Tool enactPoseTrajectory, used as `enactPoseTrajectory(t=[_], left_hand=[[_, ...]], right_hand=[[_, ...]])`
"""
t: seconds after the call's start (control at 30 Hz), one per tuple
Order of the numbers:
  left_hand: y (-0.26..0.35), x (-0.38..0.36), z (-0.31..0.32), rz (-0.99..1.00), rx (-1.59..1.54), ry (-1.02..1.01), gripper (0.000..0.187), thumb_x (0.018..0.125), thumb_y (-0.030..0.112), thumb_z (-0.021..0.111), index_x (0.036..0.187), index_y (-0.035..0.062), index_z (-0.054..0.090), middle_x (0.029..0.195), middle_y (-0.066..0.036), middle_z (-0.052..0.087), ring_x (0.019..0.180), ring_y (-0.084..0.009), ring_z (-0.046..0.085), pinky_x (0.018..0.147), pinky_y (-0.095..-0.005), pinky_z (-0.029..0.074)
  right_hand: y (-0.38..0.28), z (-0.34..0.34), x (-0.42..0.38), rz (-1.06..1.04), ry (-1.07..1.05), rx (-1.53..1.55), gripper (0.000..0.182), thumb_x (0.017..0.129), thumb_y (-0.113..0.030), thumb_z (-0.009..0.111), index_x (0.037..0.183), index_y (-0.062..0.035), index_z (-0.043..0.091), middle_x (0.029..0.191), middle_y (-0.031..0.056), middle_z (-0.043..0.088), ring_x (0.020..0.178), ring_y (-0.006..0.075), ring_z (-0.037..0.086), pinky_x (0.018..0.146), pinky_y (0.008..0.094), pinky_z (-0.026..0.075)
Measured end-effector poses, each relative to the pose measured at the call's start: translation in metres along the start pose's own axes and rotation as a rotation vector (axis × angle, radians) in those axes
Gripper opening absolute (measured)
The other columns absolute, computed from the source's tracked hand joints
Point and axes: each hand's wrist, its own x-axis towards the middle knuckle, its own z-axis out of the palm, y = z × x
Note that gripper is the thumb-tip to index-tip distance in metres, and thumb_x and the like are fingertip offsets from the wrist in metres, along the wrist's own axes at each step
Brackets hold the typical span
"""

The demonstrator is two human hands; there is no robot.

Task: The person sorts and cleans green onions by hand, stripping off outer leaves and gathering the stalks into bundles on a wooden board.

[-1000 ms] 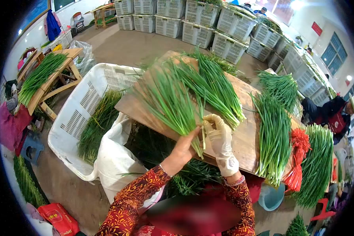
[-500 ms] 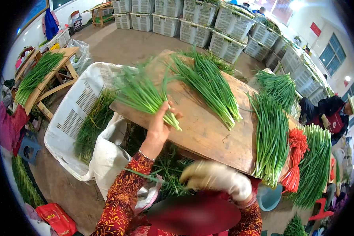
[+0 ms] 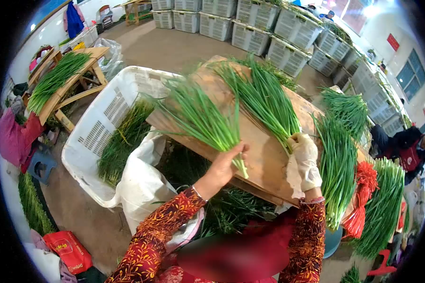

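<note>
My bare left hand [image 3: 225,165] is closed round the pale stem ends of a small bunch of chives [image 3: 205,120], its green leaves fanned out to the upper left over the wooden board [image 3: 264,165]. A larger bunch of chives [image 3: 264,96] lies across the board. At that bunch's white ends is my right hand [image 3: 304,160], in a whitish glove, its fingers curled over the stems; its fingertips are partly hidden. To the right of it lies another long pile of chives [image 3: 337,160], beside a bundle of red ties [image 3: 362,193].
A white perforated basket [image 3: 97,127] holding loose greens stands left of the board, with a white sack [image 3: 144,181] over its near side. Further chives [image 3: 385,203] lie at the right. Stacked crates [image 3: 252,37] line the back. Someone in dark clothes [image 3: 406,146] is at the far right.
My left hand has moved right with its bunch, further over the board. My gloved right hand has risen from near my body to the stem ends of the larger bunch. The view has shifted slightly.
</note>
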Motion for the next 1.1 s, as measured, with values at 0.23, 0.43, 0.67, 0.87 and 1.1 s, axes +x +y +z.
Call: enactPoseTrajectory(t=[0.23,0.43,0.67,0.87,1.1], left_hand=[[-0.005,-0.008,0.008,0.007,-0.025,-0.084,0.020,0.085,0.020,0.056,0.098,0.0063,0.051,0.083,-0.002,0.055,0.063,-0.0086,0.050,0.056,-0.0266,0.047],[-0.011,-0.006,0.014,-0.045,-0.027,-0.105,0.023,0.085,0.022,0.057,0.099,0.0043,0.052,0.082,-0.002,0.054,0.061,-0.0084,0.049,0.053,-0.0250,0.046],[-0.012,-0.003,0.019,-0.043,0.111,-0.104,0.023,0.080,0.024,0.064,0.093,0.0080,0.055,0.064,0.003,0.053,0.057,-0.0084,0.052,0.051,-0.0217,0.044],[-0.012,-0.011,0.020,0.054,0.178,-0.071,0.024,0.079,0.022,0.065,0.094,0.0064,0.056,0.075,0.003,0.055,0.062,-0.0061,0.052,0.053,-0.0209,0.045],[-0.012,-0.013,0.017,0.058,0.233,-0.034,0.025,0.079,0.022,0.065,0.096,0.0043,0.059,0.082,0.002,0.058,0.065,-0.0061,0.053,0.059,-0.0202,0.046]], right_hand=[[-0.030,-0.029,-0.018,0.312,-0.317,1.043,0.019,0.082,-0.025,0.060,0.083,-0.0059,0.063,0.066,0.0034,0.059,0.049,0.0089,0.048,0.046,0.0228,0.038],[-0.069,-0.025,-0.059,0.375,-0.440,1.330,0.020,0.085,-0.024,0.057,0.091,-0.0050,0.061,0.069,-0.0011,0.059,0.053,0.0035,0.045,0.048,0.0162,0.036],[-0.085,-0.017,-0.079,0.423,-0.503,1.361,0.018,0.085,-0.020,0.057,0.094,-0.0045,0.058,0.073,-0.0023,0.058,0.058,0.0032,0.048,0.051,0.0166,0.038],[-0.097,-0.022,-0.080,0.111,-0.238,0.794,0.017,0.080,-0.015,0.062,0.090,-0.0019,0.057,0.068,0.0002,0.056,0.061,0.0073,0.050,0.056,0.0217,0.041],[-0.104,-0.015,-0.075,0.283,-0.212,1.110,0.017,0.079,-0.015,0.064,0.087,-0.0013,0.058,0.068,0.0003,0.057,0.060,0.0073,0.049,0.055,0.0215,0.041]])
